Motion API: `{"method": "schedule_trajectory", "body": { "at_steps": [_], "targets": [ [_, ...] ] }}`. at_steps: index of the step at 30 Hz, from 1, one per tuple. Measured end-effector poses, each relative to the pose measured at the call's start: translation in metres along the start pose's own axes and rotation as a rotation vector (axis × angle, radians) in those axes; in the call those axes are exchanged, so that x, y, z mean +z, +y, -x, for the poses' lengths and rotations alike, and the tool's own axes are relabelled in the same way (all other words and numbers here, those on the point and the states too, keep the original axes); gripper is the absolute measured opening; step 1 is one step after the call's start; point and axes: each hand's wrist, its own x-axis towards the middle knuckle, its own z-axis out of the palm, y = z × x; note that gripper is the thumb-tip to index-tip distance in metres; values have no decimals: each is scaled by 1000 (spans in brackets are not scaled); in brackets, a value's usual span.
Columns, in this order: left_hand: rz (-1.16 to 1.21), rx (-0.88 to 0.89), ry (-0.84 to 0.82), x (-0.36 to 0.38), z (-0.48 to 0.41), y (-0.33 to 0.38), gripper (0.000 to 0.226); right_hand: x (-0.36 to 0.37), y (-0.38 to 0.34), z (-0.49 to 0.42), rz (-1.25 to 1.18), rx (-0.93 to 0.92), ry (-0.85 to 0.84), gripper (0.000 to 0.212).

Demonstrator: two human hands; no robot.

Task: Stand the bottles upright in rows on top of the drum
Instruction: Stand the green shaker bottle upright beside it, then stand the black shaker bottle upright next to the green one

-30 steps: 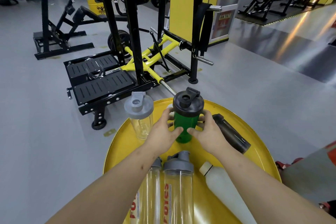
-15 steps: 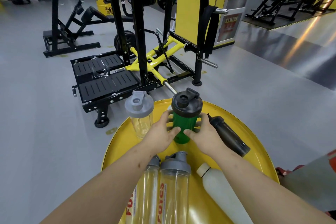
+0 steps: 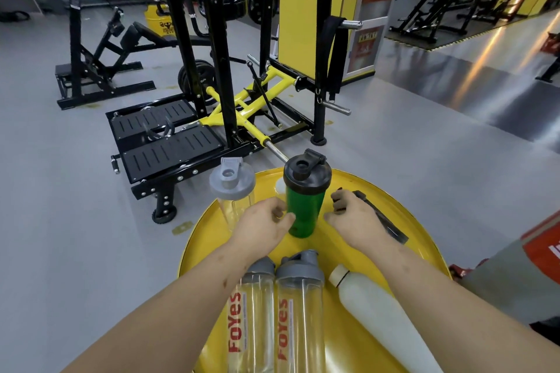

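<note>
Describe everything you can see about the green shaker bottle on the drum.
The green shaker bottle stands upright toward the far side of the yellow drum top. Its body looks like translucent green plastic, tapering slightly toward the base. A wide black screw lid caps it, with a round spout and a flip cap tipped open. The left hand is against its lower side with thumb touching; the right hand is just off it, on a dark bottle lying beside it.
</note>
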Motion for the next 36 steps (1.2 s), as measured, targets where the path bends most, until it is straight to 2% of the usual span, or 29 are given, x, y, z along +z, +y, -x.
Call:
{"method": "schedule_trajectory", "body": {
  "at_steps": [3, 8, 12, 14, 18, 20, 30, 36],
  "targets": [
    [7, 39, -4, -4, 5, 7, 18, -17, 1, 10, 41, 24, 63, 45],
    [4, 103, -65, 6, 12, 23, 22, -32, 14, 25, 154, 49, 131, 36],
    [27, 119, -120, 21, 18, 34, 16, -41, 28, 30, 274, 98, 124, 32],
    [33, 125, -159, 27, 19, 42, 15, -46, 34, 27, 332, 114, 117, 36],
    [44, 112, -177, 40, 16, 55, 17, -50, 47, 13, 431, 130, 116, 64],
    [25, 102, -173, 48, 14, 59, 19, -49, 53, 4, 494, 113, 87, 72],
    [-36, 19, -147, 88, 4, 70, 19, -40, 74, -26, 670, 11, -37, 77],
    [-91, -61, -160, 102, -10, 75, 27, -42, 86, -36, 606, 5, -68, 76]
  ]
}}
